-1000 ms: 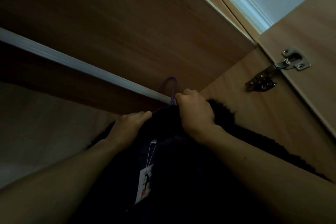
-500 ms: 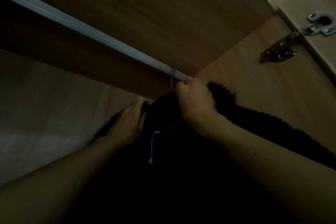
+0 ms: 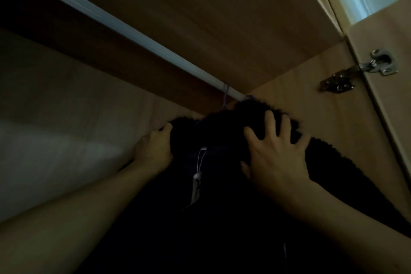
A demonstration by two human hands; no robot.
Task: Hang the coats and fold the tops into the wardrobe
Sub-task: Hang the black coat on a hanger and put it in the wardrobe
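A black fuzzy coat (image 3: 222, 218) hangs inside the wardrobe on a purple hanger whose hook (image 3: 225, 95) is looped over the pale clothes rail (image 3: 124, 29). A white tag (image 3: 196, 182) dangles from the coat's neck. My left hand (image 3: 153, 151) cups the coat's left shoulder from the side, thumb up on the fur. My right hand (image 3: 275, 151) lies flat on the right shoulder with its fingers spread apart, not gripping. Most of the coat's body is lost in the dark below.
The wardrobe's wooden top panel (image 3: 222, 18) is close above the rail. The right side wall (image 3: 311, 100) is right next to the coat. A metal hinge (image 3: 360, 71) joins it to the open door (image 3: 391, 131). The pale back wall (image 3: 55, 129) shows at left.
The hanger hook went over the rail. My right hand let go of the hanger's neck and spread flat on the coat's right shoulder. My left hand stayed on the left shoulder.
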